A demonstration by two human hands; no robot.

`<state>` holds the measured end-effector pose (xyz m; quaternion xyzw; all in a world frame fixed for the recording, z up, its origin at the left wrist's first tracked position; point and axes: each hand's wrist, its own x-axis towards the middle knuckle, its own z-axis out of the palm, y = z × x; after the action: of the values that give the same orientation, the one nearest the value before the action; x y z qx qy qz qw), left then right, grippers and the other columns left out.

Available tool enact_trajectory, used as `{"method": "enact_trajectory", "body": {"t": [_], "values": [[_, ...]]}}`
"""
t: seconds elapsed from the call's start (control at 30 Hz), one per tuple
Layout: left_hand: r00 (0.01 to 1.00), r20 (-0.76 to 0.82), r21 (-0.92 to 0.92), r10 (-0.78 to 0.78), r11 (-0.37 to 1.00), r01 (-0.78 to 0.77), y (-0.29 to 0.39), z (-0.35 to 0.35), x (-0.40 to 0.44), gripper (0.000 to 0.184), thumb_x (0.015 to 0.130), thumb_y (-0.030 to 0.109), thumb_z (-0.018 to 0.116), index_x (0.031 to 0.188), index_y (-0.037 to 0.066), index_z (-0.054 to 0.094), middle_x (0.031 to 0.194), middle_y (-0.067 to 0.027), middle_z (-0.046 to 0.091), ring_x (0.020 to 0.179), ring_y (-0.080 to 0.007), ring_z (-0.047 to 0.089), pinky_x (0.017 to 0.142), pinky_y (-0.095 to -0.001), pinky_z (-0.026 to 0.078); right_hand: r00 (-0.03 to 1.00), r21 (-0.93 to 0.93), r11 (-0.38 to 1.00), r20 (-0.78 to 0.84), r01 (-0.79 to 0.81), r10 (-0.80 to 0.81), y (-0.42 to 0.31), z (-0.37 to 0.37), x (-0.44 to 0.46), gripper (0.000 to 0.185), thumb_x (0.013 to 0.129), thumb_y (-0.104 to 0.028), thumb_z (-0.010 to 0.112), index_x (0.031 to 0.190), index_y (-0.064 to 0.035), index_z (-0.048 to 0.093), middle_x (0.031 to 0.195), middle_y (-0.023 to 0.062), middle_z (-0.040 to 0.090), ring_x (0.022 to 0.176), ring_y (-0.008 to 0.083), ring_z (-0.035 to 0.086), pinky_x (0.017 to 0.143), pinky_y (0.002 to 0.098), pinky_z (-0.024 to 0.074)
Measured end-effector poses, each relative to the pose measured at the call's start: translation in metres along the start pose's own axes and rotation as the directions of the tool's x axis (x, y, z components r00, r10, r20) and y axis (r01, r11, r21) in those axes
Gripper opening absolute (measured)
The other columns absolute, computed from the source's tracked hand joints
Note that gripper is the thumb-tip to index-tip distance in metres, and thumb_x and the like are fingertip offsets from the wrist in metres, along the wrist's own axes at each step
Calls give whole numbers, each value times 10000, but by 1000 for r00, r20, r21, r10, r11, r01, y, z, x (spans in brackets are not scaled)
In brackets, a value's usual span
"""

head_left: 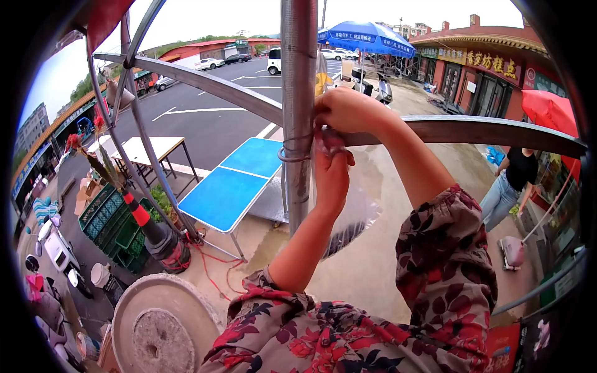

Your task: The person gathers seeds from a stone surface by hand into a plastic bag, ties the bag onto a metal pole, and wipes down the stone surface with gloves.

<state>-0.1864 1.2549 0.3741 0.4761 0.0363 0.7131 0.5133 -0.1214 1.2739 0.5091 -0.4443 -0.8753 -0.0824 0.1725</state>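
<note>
An upright metal pole (299, 68) stands right in front of me, and a flat metal crossbar (472, 130) meets it behind my hands. My right hand (353, 112) is closed against the right side of the pole, just above the bar, with its fingertips pinched together. Lower down, my left hand (331, 171) is raised with bent fingers closed near the same joint. Whatever lies between the fingers is hidden. A loop of wire (291, 158) circles the pole beside my left hand.
A blue folding table (233, 180) stands beyond the pole. Green crates (118, 217) and a traffic cone (149, 227) are at left. A round concrete-centred base (161, 323) sits below. Red cord (214, 273) lies on the ground. Another person (513, 180) stands at right.
</note>
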Motion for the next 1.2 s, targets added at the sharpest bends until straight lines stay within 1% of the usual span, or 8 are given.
{"method": "enact_trajectory", "body": {"t": [0.23, 0.33, 0.53, 0.67, 0.83, 0.93, 1.07, 1.2], "values": [[986, -1, 249, 166, 955, -161, 4, 0, -27, 395, 903, 40, 377, 1292, -3, 320, 1184, -96, 479, 942, -130, 512, 737, -218, 400, 948, -38, 995, -308, -93, 77, -7, 13, -9, 153, 765, -96, 521, 838, -31, 639, 801, 147, 625, 773, 316, 593, 726, 393, 461], [912, 270, 752, 308, 525, -399, 22, -30, -44, 278, 926, 88, 378, 1175, 8, 473, 1171, -149, 507, 1063, -177, 491, 826, -257, 390, 841, -50, 993, -536, -110, 66, -15, 8, -20, 92, 792, -93, 534, 822, -21, 582, 777, 152, 609, 752, 324, 588, 679, 402, 459], [947, 178, 858, -267, 514, -16, 113, -66, -87, 128, 812, 79, 605, 913, 2, 593, 1094, -125, 559, 965, -223, 554, 830, -278, 412, 540, -47, 989, -834, 137, -114, -11, -11, -41, 24, 811, 4, 534, 834, -4, 531, 747, 127, 594, 673, 270, 588, 609, 317, 463], [891, 397, 883, 218, 173, -436, 158, -68, -79, 139, 786, 57, 605, 918, 16, 589, 1218, -179, 441, 1078, -297, 485, 921, -389, 371, 560, -20, 930, -793, 368, -238, -21, -5, -63, 42, 790, -5, 548, 805, -24, 513, 734, 99, 570, 686, 282, 570, 587, 347, 455], [826, 417, 158, 379, 865, -476, 129, -52, -16, 465, 877, 156, 526, 1290, 117, 316, 1149, -211, 510, 1009, -316, 554, 938, -446, 388, 648, 79, 852, -686, 518, -330, -34, 2, -74, 75, 761, 4, 581, 786, -35, 522, 729, 83, 546, 676, 267, 549, 590, 331, 441], [927, 335, 625, -167, 776, -86, 132, -33, 15, 691, 818, 233, 644, 1334, 130, 196, 899, -132, 569, 717, -127, 564, 689, -295, 464, 638, 5, 835, -648, 551, -417, -36, -2, -69, 68, 753, -29, 604, 766, -57, 543, 761, 60, 558, 762, 250, 549, 648, 335, 438], [856, 517, 785, -20, 409, -465, 102, -26, 47, 338, 862, 321, 575, 1034, 36, 515, 587, 1, 476, 559, -51, 460, 521, -221, 375, 572, -75, 795, -654, 602, -495, -38, 0, -56, 150, 749, -19, 589, 887, -76, 585, 835, 54, 581, 891, 253, 530, 741, 350, 438], [915, 295, 728, -276, 685, -28, 117, -12, 49, 404, 929, 382, 429, 798, 37, 595, 542, 30, 394, 487, -33, 350, 452, -213, 283, 641, 57, 862, -694, 504, -329, -27, 10, -55, 244, 772, -15, 557, 1014, -45, 567, 902, 113, 603, 886, 288, 549, 761, 362, 453]]}}
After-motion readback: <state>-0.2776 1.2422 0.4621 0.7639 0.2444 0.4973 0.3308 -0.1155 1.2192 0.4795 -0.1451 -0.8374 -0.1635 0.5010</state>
